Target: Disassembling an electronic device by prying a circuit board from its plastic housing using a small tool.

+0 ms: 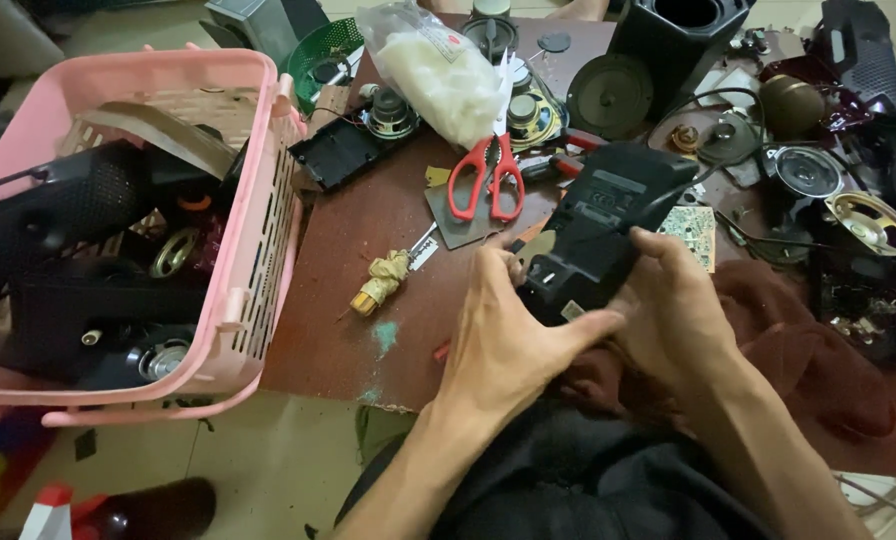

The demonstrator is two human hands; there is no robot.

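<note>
Black plastic speaker casing [600, 232], still whole, gripped by both the left hand [508, 345] and right hand [673, 315] above a workbench [368, 300] strewn with loose speaker parts, red scissors [488, 178] nearby.

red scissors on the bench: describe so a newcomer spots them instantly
Start at the brown table, right of the pink basket. Look just below the clear bag of white stuffing, up and left of the black casing held in both hands. The scissors lie there, blades pointing away: the only bright red looped handles among dark speaker parts.
</note>
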